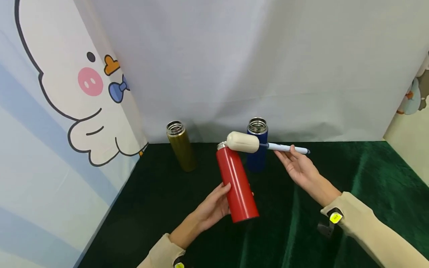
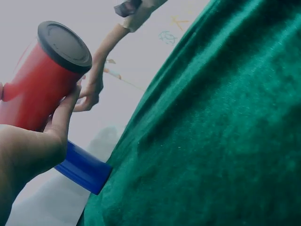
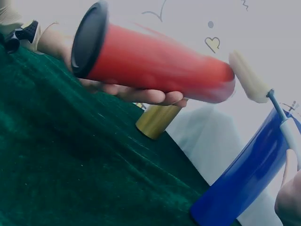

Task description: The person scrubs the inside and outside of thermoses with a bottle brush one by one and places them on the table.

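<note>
My left hand grips a red thermos bottle around its lower half and holds it up, its top tilted away to the left. In the left wrist view the bottle's black base faces the camera. Between thumb and fingers my right hand pinches the pale handle of a bottle brush. The cream sponge head of that brush lies across the red bottle's mouth, pointing left; whether it touches the rim I cannot tell.
Behind the red bottle stands a blue bottle without a lid. An olive-gold bottle, also lidless, stands to the left. Dark green velvet cloth covers the table, with a white curtain at the back and a cartoon-printed one at left.
</note>
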A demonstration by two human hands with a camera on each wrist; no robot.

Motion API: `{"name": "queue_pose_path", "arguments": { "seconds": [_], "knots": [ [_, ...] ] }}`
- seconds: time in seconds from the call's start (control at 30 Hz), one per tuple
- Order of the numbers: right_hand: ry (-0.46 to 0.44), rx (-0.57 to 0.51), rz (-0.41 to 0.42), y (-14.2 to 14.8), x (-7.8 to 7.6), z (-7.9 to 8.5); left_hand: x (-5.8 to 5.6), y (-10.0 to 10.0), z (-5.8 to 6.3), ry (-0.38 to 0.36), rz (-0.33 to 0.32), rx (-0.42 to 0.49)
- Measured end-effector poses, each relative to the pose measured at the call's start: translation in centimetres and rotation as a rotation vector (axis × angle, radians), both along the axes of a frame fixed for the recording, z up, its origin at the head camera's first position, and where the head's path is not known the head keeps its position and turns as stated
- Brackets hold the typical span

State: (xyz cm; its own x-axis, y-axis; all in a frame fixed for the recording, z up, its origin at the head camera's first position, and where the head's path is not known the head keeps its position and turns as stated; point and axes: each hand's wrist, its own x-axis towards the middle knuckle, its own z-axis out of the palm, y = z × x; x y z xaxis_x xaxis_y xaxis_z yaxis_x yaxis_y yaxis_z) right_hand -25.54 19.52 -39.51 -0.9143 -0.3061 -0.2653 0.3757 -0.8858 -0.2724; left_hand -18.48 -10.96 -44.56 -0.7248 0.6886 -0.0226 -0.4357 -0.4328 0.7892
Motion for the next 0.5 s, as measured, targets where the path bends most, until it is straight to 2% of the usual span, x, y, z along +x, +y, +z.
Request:
{"name": "queue_pose_path", "arguments": {
  "seconds": [0.13, 0.23, 0.33, 0.5],
  "knots": [
    [-0.027, 0.049, 0.039, -0.2, 0.5, -0.5, -0.1, -0.1, 0.0, 0.007, 0.032, 0.031],
    [0.020, 0.162, 0.100, 0.1, 1.3, -1.3, -0.5, -0.2, 0.1, 0.005, 0.072, 0.022],
    [0.103, 0.281, 0.146, 0.5, 2.1, -2.0, -0.9, -0.3, 0.3, -0.010, 0.131, -0.018],
    [0.160, 0.334, 0.164, 1.3, 2.7, -2.6, -1.7, -0.3, 0.8, -0.022, 0.183, -0.089]
  ]
}}
